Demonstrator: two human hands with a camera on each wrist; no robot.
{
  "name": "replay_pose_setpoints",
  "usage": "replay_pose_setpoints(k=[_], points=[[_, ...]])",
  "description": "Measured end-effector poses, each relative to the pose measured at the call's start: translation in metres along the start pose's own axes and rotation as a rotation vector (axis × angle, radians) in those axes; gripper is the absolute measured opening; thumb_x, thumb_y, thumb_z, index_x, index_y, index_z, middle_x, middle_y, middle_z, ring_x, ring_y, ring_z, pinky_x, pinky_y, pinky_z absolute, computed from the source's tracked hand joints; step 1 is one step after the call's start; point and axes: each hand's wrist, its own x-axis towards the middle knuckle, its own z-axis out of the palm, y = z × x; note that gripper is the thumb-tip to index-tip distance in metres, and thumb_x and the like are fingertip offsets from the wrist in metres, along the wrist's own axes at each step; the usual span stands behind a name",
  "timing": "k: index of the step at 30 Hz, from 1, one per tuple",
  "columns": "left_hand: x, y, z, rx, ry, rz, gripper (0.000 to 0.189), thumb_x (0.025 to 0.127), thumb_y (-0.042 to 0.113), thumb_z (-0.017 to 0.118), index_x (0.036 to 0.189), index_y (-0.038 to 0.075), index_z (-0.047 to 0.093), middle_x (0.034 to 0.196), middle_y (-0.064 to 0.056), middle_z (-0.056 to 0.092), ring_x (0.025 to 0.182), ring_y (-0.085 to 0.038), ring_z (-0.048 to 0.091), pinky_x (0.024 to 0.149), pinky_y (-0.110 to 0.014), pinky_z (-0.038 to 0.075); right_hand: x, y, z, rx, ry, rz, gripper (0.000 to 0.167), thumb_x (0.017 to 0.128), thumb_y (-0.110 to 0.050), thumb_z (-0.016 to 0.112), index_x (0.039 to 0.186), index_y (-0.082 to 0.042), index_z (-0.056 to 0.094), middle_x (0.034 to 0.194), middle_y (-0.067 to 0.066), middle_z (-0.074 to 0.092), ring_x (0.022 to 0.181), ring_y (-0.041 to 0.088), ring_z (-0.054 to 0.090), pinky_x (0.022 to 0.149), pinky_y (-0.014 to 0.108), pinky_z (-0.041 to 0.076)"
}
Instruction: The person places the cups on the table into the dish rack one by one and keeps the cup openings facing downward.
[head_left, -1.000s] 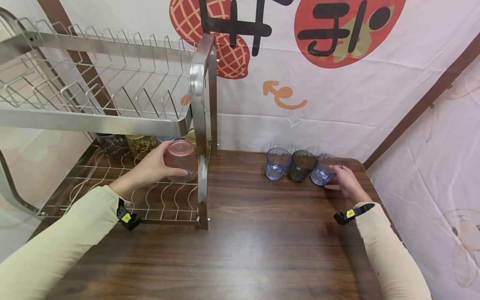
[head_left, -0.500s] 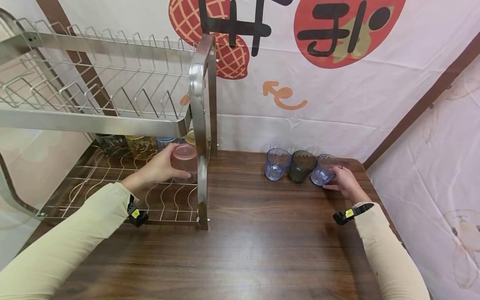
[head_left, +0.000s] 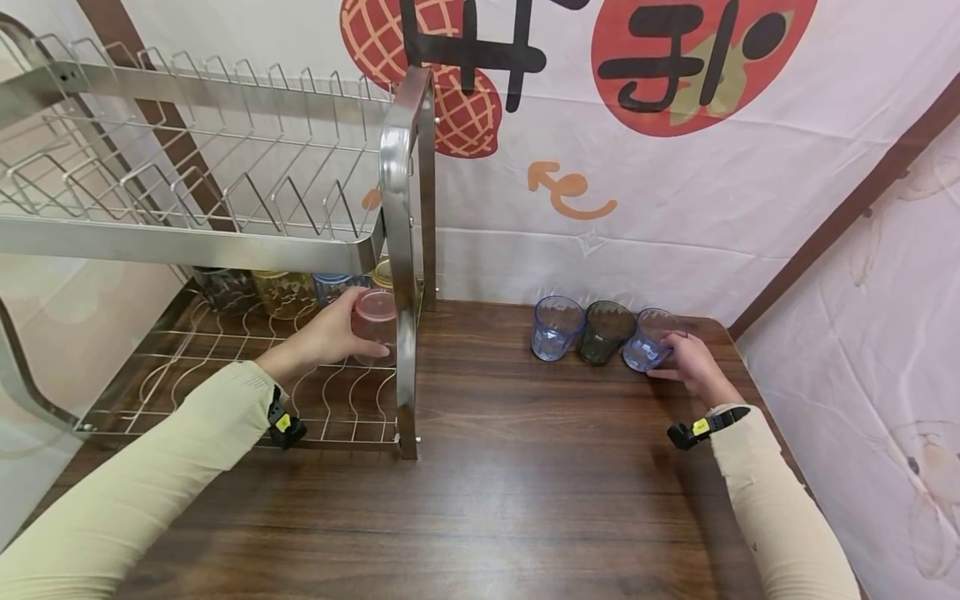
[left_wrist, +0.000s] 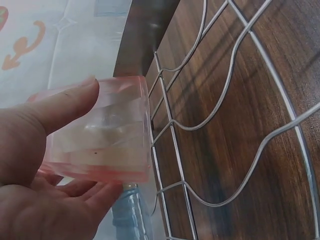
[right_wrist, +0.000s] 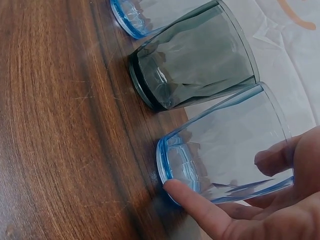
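Observation:
My left hand (head_left: 327, 335) grips a clear pink cup (head_left: 375, 310), bottom up, at the right end of the rack's lower shelf. In the left wrist view, thumb and fingers lie on either side of this cup (left_wrist: 107, 132), and its rim is at the shelf wires. At the right, my right hand (head_left: 693, 364) holds a clear blue cup (head_left: 642, 348) standing upright on the table. The right wrist view has the thumb near its rim and a finger by its base. Beside it stand a dark grey cup (head_left: 602, 337) and another blue cup (head_left: 553, 333).
A metal two-tier dish rack (head_left: 180, 243) stands at the left, its upper wire shelf above my left hand. Behind that hand, on the lower shelf, are a dark cup (head_left: 225, 290), a yellow cup (head_left: 283, 293) and others. A printed cloth (head_left: 487, 233) hangs behind the table (head_left: 495, 475).
My left hand has moved right and slightly down with the pink cup, closer to the rack's right post. My right hand and the cups on the table stay in place.

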Motion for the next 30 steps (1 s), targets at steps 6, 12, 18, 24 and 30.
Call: replay_pose_setpoints(k=[6, 12, 18, 24, 30], points=[[-0.0013, 0.0016, 0.0019, 0.029, -0.006, -0.025, 0.091, 0.075, 0.012, 0.091, 0.139, -0.011, 0.029, 0.130, -0.034, 0.050, 0.122, -0.048, 0.051, 0.108, -0.060, 0.038, 0.0003, 0.0007, 0.0008, -0.002, 0.000, 0.002, 0.058, 0.107, -0.012, 0.024, 0.159, 0.008, 0.007, 0.163, 0.028, 0.004, 0.143, 0.040, 0.022, 0.102, 0.050, 0.049], [-0.0016, 0.0014, 0.0050, 0.053, -0.016, 0.014, 0.090, 0.074, 0.014, 0.092, 0.137, -0.010, 0.033, 0.126, -0.031, 0.053, 0.119, -0.045, 0.053, 0.106, -0.059, 0.039, 0.0010, 0.0030, 0.0008, -0.002, -0.001, 0.000, 0.058, 0.106, -0.010, 0.025, 0.158, 0.009, 0.008, 0.164, 0.027, 0.003, 0.143, 0.039, 0.021, 0.101, 0.050, 0.051], [-0.0030, 0.0020, 0.0042, 0.034, -0.025, 0.018, 0.091, 0.074, 0.016, 0.093, 0.139, -0.006, 0.033, 0.128, -0.030, 0.054, 0.120, -0.045, 0.053, 0.107, -0.060, 0.039, 0.0012, 0.0031, 0.0001, -0.016, 0.001, -0.010, 0.059, 0.104, -0.009, 0.025, 0.158, 0.009, 0.009, 0.164, 0.028, 0.005, 0.141, 0.040, 0.026, 0.100, 0.050, 0.052], [-0.0044, -0.0004, 0.0054, 0.040, -0.023, 0.020, 0.092, 0.072, 0.015, 0.094, 0.139, -0.005, 0.034, 0.130, -0.032, 0.054, 0.122, -0.048, 0.052, 0.108, -0.061, 0.037, -0.0011, 0.0055, -0.0040, 0.002, -0.014, -0.056, 0.060, 0.102, -0.010, 0.034, 0.156, 0.012, 0.017, 0.160, 0.033, 0.012, 0.134, 0.039, 0.035, 0.091, 0.044, 0.058], [-0.0052, -0.0008, 0.0059, 0.037, -0.018, 0.032, 0.091, 0.072, 0.014, 0.093, 0.138, -0.005, 0.034, 0.130, -0.031, 0.054, 0.122, -0.048, 0.052, 0.108, -0.061, 0.038, -0.0003, 0.0048, -0.0026, -0.020, -0.009, -0.043, 0.060, 0.103, -0.010, 0.029, 0.157, 0.011, 0.012, 0.162, 0.031, 0.007, 0.139, 0.040, 0.027, 0.096, 0.046, 0.055]])
